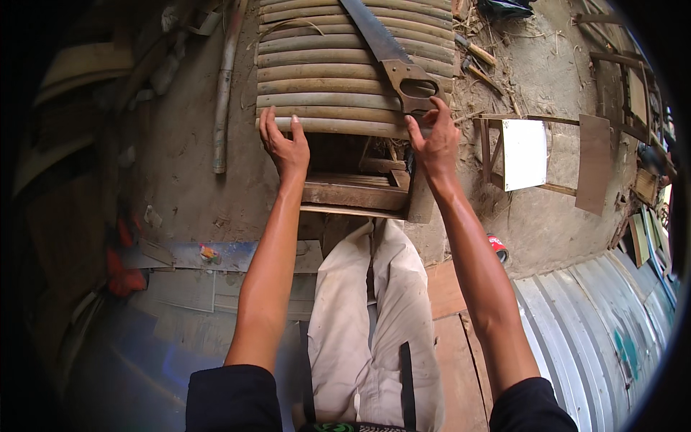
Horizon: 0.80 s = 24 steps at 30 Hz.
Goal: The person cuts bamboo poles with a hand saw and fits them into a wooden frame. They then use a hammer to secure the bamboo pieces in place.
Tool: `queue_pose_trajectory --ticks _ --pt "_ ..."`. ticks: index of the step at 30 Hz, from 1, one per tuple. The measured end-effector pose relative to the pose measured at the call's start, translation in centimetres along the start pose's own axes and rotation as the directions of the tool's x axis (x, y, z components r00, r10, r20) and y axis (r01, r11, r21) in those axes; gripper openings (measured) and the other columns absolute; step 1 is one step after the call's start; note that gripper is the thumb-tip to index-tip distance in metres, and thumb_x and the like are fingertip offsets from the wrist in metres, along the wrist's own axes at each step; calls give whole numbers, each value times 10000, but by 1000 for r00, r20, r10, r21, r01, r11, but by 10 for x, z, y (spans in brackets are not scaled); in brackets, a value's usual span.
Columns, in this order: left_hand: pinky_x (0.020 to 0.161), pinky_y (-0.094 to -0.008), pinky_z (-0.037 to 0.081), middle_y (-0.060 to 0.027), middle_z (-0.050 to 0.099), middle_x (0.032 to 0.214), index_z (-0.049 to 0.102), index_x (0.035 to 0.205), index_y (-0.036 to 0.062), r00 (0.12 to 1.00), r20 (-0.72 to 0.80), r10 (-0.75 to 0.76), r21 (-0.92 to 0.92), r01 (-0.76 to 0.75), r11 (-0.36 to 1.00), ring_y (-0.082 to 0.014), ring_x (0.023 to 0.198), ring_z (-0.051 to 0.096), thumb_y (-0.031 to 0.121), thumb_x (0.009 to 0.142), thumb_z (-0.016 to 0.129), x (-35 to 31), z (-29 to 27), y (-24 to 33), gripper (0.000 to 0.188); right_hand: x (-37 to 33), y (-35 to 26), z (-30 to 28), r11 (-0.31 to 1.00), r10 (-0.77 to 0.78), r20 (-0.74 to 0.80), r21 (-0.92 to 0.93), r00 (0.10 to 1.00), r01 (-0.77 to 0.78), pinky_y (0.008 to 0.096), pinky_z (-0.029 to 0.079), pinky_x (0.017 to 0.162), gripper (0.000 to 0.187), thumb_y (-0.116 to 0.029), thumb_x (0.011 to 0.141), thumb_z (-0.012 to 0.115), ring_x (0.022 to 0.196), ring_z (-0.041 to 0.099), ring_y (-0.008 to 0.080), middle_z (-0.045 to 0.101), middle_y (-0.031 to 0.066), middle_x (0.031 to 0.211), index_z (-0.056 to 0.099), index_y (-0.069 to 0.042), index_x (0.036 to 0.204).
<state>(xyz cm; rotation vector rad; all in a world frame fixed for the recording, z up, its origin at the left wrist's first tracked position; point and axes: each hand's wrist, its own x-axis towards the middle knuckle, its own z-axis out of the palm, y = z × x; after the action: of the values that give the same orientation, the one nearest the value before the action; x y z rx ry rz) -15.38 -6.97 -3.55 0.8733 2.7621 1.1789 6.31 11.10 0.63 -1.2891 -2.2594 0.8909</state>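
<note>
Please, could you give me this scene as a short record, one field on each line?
tool: handsaw, lying on bamboo slats, handle toward the person
left hand: at the left end of the nearest slat; grip unclear
right hand: at that slat's right end, close to the saw handle; contact with the handle unclear
near side: wooden frame showing beyond the slats
right side: white panel, red can, ridged metal sheet
left side: long pole

white lettering (494,242), only partly in view, stands on the red can (497,248).
</note>
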Motion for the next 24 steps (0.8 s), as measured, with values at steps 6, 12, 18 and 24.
queue_pose_trajectory --ticks 6,12,18,24 --pt "1084 -508 346 -209 403 1445 442 1388 9 998 53 -15 -59 18 998 -405 1337 399 169 946 586 -10 3 40 492 23 -10 16 938 -339 81 -53 937 344 463 361 1085 625 -113 847 689 1336 454 349 499 218 1389 423 -21 1406" --pt "1075 -486 362 -190 461 1406 507 1338 34 991 130 -27 -83 38 996 -381 1304 444 155 932 593 -8 -5 51 432 27 -25 8 977 -128 38 177 991 119 421 439 992 385 -65 872 632 1152 580 358 621 201 1188 556 -11 1245" --pt "1061 -460 391 -181 518 1347 550 1293 25 963 268 -10 -106 40 994 -369 1266 490 130 939 575 -18 -11 85 370 15 -12 -25 927 191 -81 343 978 -152 374 504 876 257 -63 911 606 984 661 292 663 181 1056 602 12 1157" --pt "1074 -444 382 -168 531 1342 572 1268 13 938 342 64 -96 -33 995 -349 1270 491 88 904 594 -41 18 155 372 -1 26 -61 707 453 66 580 889 -404 295 524 809 222 -110 970 593 898 661 155 684 86 993 604 17 1152"
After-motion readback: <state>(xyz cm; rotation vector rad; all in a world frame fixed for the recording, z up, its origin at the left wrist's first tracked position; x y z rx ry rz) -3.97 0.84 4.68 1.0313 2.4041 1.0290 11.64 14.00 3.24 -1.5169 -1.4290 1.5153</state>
